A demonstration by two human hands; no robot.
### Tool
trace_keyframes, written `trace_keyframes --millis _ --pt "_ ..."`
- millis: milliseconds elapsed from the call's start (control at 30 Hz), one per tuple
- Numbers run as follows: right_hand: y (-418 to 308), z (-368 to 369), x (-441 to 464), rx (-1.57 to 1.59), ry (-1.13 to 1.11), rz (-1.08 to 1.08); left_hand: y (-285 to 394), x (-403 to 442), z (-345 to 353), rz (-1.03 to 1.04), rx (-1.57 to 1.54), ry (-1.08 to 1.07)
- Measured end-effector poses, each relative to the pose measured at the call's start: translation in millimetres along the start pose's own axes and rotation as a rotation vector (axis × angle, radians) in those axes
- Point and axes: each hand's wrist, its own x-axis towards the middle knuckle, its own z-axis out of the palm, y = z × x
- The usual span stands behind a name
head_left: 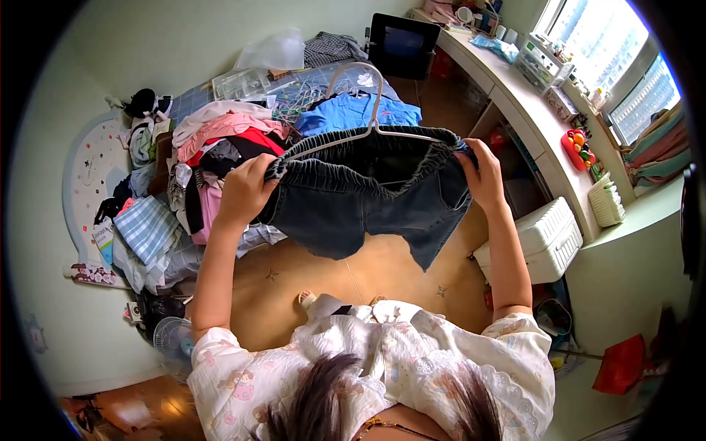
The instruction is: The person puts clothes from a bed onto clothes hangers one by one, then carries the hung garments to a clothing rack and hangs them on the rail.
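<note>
Holding up dark shorts (353, 213) with 2 hands, in midair before the body, over the tan floor (294, 290) and nearer than the bed (294, 92). Gripping the left end of the waistband in the left hand (248, 188), with fingers curled tight on the cloth. Gripping the right end likewise in the right hand (485, 176), closed around the edge. Spread wide between the 2 hands, with the waistband's opening gaping, its gathers showing and 2 legs pointing down.

Set into that opening: a pale hanger (376, 92), with its hook upward and 2 arms sloping out toward the hands. Cannot tell whether touching the fingers at its tips.

Beyond the hook, on the bed: a blue shirt (360, 113). Heaped to its left: clothes (232, 126) in pink, red, black and white. Lower at the left, near the headboard (87, 173): a plaid cloth (147, 226). At the bed's far side: a clear bag (272, 50), and past the corner a black chair (401, 45).

Along the right: a desk (507, 92), with a drawer unit (542, 65) on top, close to the window (597, 40). Farther down that side: a red tray (570, 151) of round items, a white basket (606, 202) and, just beside the right forearm, a white box (546, 239). Near the left elbow: a fan (173, 338).
</note>
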Motion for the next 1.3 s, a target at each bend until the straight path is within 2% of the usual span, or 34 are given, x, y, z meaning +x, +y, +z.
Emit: trace_keyframes --millis 100,233,367,433,567,667,800,1067,1200,1267,1300 --pt "16.4 -16.5 -2.8 0.007 -0.013 -0.006 11.0 1.5 19.0 -0.047 -0.063 -0.03" --pt "44.3 -46.1 -1.4 -0.157 -0.121 -0.139 4.4 -10.2 44.6 -0.028 -0.088 0.034" --pt "55.6 -38.6 -24.8 0.007 -0.11 0.037 3.0 -19.1 53.8 -0.066 -0.151 -0.085" --pt "62.0 -30.7 -36.9 -0.029 -0.042 0.067 1.9 -21.5 50.9 -0.125 -0.167 -0.202" --pt "60.8 -28.0 -45.9 -0.229 -0.014 0.029 -9.7 -16.4 52.2 -0.058 -0.244 -0.285" --pt "65.5 -20.9 -47.0 -0.379 -0.015 0.024 -23.4 -8.5 57.9 -0.037 -0.268 -0.323" --pt "75.4 -0.8 -33.9 -0.423 -0.042 0.112 -57.4 -8.0 82.5 -0.055 -0.278 -0.266" --pt "148.8 40.8 50.2 -0.346 -0.064 0.163 -119.1 56.8 120.0 -0.101 -0.297 -0.209" --pt "234.8 92.0 135.2 -0.274 -0.108 0.123 -172.6 118.9 164.2 -0.218 -0.295 -0.149" --pt "290.3 132.2 187.5 -0.218 -0.148 0.098 -210.0 148.4 201.8 -0.419 -0.315 -0.152" --pt "317.2 154.2 214.6 -0.203 -0.178 0.099 -236.2 161.5 226.4 -0.371 -0.257 -0.149"
